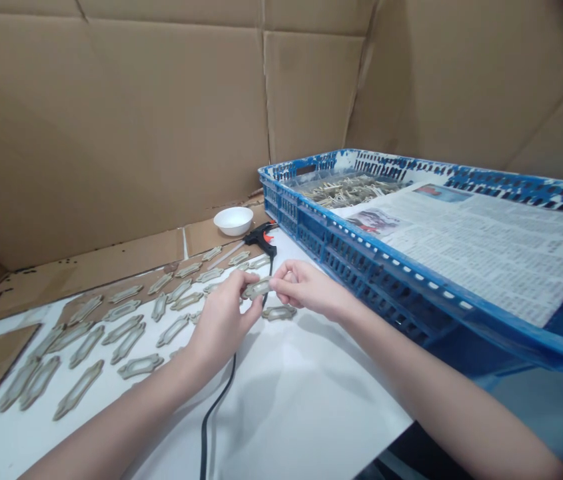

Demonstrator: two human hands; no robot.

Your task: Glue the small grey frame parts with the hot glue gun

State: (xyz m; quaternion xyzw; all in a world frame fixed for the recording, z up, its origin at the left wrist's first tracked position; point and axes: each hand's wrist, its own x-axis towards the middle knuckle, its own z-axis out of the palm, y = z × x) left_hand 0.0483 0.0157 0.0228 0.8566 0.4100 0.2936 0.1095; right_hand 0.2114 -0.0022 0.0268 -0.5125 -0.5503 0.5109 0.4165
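Note:
Between my two hands is a small greyish label-holder frame, long and narrow with shaped ends. My left hand grips its left end between thumb and fingers. At its right end, the thumb and fingers of my right hand pinch it. Another frame of the same kind lies on the white sheet just below my right hand. Many more such frames are spread over the sheet and cardboard to the left, some partly hidden by my left hand and forearm.
A black and orange glue gun lies beyond my hands, its black cord running toward me. Behind it stands a white bowl. On the right, a blue crate holds newspaper and a pile of small pieces. Cardboard walls enclose the back.

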